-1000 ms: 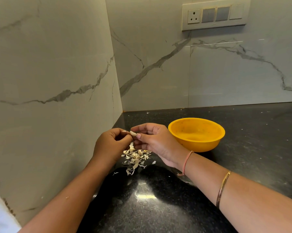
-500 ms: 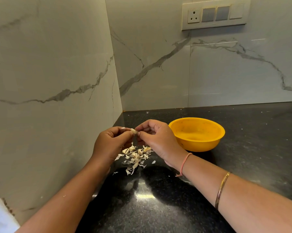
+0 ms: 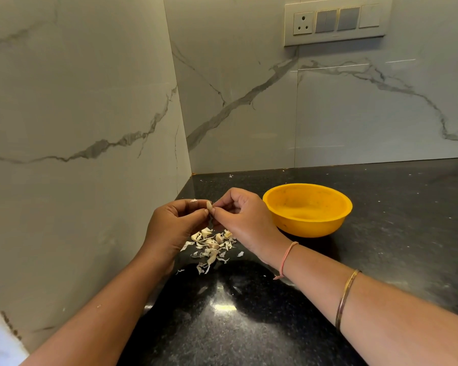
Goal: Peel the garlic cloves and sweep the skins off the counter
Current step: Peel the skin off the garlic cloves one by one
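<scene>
Hands, 2, both raised above the desk (image 3: 381,233) in the corner where two marble walls meet.
- Left hand (image 3: 175,225): fingers curled, thumb and fingertips pinching the garlic clove.
- Right hand (image 3: 243,220): fingers curled, thumb and forefinger pinching the same clove from its 3 o'clock side.

Garlic clove (image 3: 209,205), 1: pale and small, caught between the two sets of fingertips, off the desk. How much skin is left on it cannot be told.

Skins (image 3: 212,247), 1 loose heap: pale curled flakes, too many to count, lying on the dark desk at 6 o'clock from the clove and partly hidden under the hands. A few stray flakes lie at the heap's 6 o'clock edge. Whether whole cloves lie among them cannot be told.

Bowl (image 3: 308,210), 1: yellow, round, upright on the desk at 3 o'clock from the hands, near the right hand.

Wrist bands, 2, both on the right arm: a pink thread (image 3: 286,260) and a metal bangle (image 3: 346,299).

Switch plate (image 3: 336,22), 1: on the back wall at 1 o'clock from the hands, with one socket.
</scene>
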A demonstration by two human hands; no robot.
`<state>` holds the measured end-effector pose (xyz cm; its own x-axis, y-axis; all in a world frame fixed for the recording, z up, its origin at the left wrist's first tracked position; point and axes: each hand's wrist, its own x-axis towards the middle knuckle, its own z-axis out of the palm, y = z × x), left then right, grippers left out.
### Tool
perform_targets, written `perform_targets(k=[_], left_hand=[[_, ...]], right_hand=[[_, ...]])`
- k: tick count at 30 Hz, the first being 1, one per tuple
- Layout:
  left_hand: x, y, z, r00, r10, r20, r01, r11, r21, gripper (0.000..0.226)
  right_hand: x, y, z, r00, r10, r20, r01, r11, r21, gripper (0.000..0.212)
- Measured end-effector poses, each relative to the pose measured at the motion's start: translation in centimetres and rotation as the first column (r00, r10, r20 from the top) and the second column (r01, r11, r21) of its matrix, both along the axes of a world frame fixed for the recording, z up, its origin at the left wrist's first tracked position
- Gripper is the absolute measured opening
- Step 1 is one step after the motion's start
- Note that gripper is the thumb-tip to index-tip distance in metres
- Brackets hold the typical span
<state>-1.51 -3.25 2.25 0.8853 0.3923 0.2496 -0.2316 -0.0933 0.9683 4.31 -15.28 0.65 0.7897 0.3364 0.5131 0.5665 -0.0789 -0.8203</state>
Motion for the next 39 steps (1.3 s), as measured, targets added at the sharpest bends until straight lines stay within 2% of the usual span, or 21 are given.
perform_targets(k=[4, 9, 13, 18, 25, 29, 32, 35, 39], left_hand=[[0.01, 0.05, -0.02, 1.0, 0.005, 0.001, -0.005, 1.0, 0.015, 0.018], [-0.01, -0.05, 0.11, 1.0, 0.003, -0.009, -0.003, 1.0, -0.005, 0.017], [0.01, 0.04, 0.12, 1.0, 0.001, -0.026, -0.001, 1.0, -0.021, 0.016], [0.1, 0.2, 0.07, 0.999, 0.011, -0.052, -0.012, 1.0, -0.018, 0.014], [0.13, 0.23, 0.05, 0.998, 0.026, -0.054, -0.027, 1.0, -0.011, 0.012], [0.24, 0.26, -0.09, 0.998, 0.032, -0.047, -0.033, 0.999, -0.014, 0.013], [0.3, 0.39, -0.15, 0.996, 0.073, -0.046, -0.073, 0.997, -0.004, 0.019], [0.27, 0.26, -0.04, 0.996, 0.088, -0.031, -0.088, 0.996, -0.001, 0.02], [0.08, 0.13, 0.01, 0.997, 0.068, -0.02, -0.067, 0.997, 0.043, 0.014]], right_hand=[[-0.13, 0.1, -0.04, 0.999, 0.001, 0.044, 0.0, 1.0, -0.022, 0.012], [-0.47, -0.11, 0.1, 0.99, 0.013, 0.139, 0.001, 0.995, -0.102, 0.032], [-0.75, -0.25, 0.34, 0.983, 0.006, 0.184, 0.022, 0.989, -0.147, 0.026], [-0.74, -0.25, 0.38, 0.986, 0.008, 0.164, 0.016, 0.99, -0.142, 0.024], [-0.35, 0.03, 0.26, 0.998, 0.04, 0.056, -0.036, 0.996, -0.079, 0.026], [-0.49, -0.33, 0.68, 0.961, 0.202, -0.191, -0.187, 0.978, 0.096, 0.02], [-0.52, -0.55, 0.91, 0.901, 0.293, -0.32, -0.222, 0.945, 0.241, 0.015], [-0.4, -0.68, 0.96, 0.885, 0.309, -0.349, -0.208, 0.932, 0.297, 0.011], [-0.38, -0.59, 0.86, 0.912, 0.251, -0.325, -0.162, 0.947, 0.278, 0.007]])
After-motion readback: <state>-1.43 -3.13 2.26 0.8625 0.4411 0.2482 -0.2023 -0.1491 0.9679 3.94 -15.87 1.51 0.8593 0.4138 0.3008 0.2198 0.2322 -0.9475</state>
